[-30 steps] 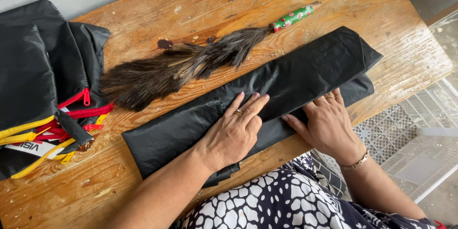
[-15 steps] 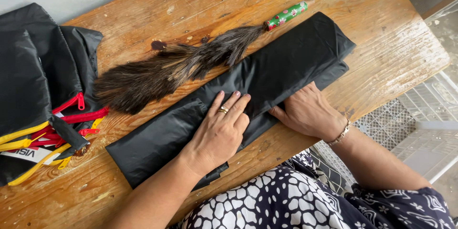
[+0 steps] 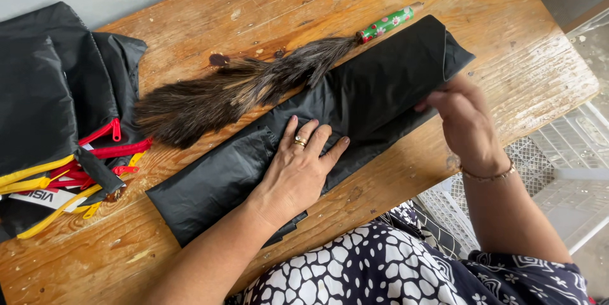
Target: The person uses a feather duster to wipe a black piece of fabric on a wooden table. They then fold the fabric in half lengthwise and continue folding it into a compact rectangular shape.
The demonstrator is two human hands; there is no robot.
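Under the left hand's fingers (image 3: 309, 137) lies the black folded sheet (image 3: 380, 83).

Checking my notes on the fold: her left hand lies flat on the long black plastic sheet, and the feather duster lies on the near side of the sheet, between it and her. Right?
Not quite. The head view shows the feather duster on the far side of the black plastic sheet, away from her. The left hand does lie flat on the sheet.

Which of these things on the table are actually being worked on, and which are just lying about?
In hand:
- long folded black plastic sheet
- left hand, pressed flat on its middle
- right hand, gripping its right end

Lying about:
- feather duster with green handle, resting beside the sheet
- black bags with red and yellow zips at the wooden table's left edge
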